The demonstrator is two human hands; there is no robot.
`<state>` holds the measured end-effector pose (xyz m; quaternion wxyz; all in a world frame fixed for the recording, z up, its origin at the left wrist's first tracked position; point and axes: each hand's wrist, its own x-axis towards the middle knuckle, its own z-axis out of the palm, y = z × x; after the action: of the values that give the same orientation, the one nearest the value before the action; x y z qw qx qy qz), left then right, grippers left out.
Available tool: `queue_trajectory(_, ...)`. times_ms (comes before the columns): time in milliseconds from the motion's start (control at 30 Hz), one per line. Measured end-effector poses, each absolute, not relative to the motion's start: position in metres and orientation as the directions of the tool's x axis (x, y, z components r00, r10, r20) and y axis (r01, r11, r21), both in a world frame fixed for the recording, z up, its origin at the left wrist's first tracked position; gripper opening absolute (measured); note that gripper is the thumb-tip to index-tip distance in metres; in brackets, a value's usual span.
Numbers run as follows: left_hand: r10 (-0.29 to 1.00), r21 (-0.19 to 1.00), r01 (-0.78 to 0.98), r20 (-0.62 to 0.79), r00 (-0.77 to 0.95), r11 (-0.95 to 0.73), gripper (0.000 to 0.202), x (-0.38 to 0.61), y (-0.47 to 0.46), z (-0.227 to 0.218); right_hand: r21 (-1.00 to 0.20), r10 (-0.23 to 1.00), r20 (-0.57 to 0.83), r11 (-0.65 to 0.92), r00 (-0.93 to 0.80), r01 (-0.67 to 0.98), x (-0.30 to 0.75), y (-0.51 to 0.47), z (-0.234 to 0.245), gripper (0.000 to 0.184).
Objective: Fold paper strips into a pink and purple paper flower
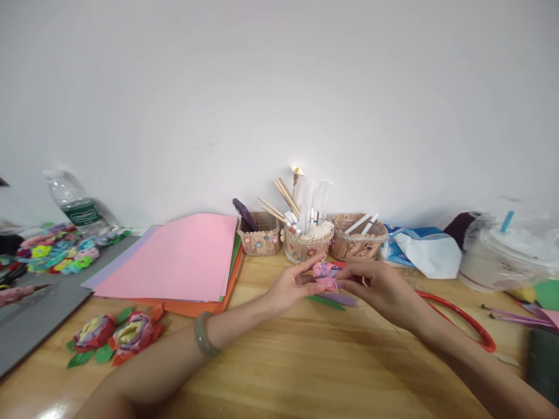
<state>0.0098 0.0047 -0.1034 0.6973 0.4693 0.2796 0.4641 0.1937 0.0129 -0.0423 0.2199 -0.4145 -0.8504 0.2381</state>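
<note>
Three decorated baskets stand just behind the left hand and right hand; a green paper piece lies below, a red ring rightward. Fingers of both pinch the pink-and-purple folded paper above the wooden table — its facing and long axis unclear.

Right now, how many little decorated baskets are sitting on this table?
3, in a row near the wall: the left basket, the middle basket and the right basket. I see no others.
</note>
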Motion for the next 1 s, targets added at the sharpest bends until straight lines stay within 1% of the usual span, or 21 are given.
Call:
queue_trajectory(133,0.907,0.921,-0.369,0.047,0.419,0.122,0.072,0.0098,0.0042,-0.1035,-0.585,0.835,0.144,0.505,-0.531,0.635,0.192,0.0116,-0.0423,0.015)
queue_trajectory(367,0.902,0.933,-0.341,0.046,0.428,0.114,0.068,0.0101,0.0035,-0.1009,-0.57,0.844,0.14,0.497,-0.518,0.654,0.1928,0.0109,-0.0451,0.012)
queue_trajectory(433,0.904,0.928,-0.354,0.046,0.425,0.119,0.068,0.0103,0.004,-0.1014,-0.562,0.827,0.162,0.525,-0.538,0.639,0.1938,0.0115,-0.0462,0.014)
queue_trajectory(533,0.913,0.914,-0.39,0.057,0.405,0.116,0.069,0.0105,0.0051,-0.1031,-0.541,0.785,0.223,0.593,-0.578,0.596,0.1946,0.0126,-0.0473,0.022)
queue_trajectory(600,0.917,0.908,-0.403,0.059,0.394,0.115,0.069,0.0106,0.0054,-0.1037,-0.53,0.781,0.241,0.604,-0.577,0.595,0.1941,0.013,-0.0472,0.023)
queue_trajectory(767,0.916,0.929,-0.35,0.032,0.399,0.12,0.07,0.0104,0.004,-0.1026,-0.523,0.835,0.198,0.533,-0.513,0.665,0.1916,0.0117,-0.046,0.013)
queue_trajectory(867,0.915,0.939,-0.327,0.039,0.401,0.104,0.067,0.0103,0.0037,-0.1027,-0.526,0.858,0.177,0.496,-0.482,0.691,0.1914,0.0108,-0.0473,0.01)
queue_trajectory(933,0.913,0.937,-0.338,0.059,0.403,0.089,0.065,0.0106,0.004,-0.1036,-0.53,0.856,0.18,0.499,-0.485,0.685,0.1918,0.0108,-0.0486,0.011)
queue_trajectory(1000,0.911,0.926,-0.371,0.087,0.404,0.076,0.064,0.0112,0.0043,-0.1046,-0.536,0.836,0.212,0.532,-0.506,0.656,0.1921,0.011,-0.0492,0.012)
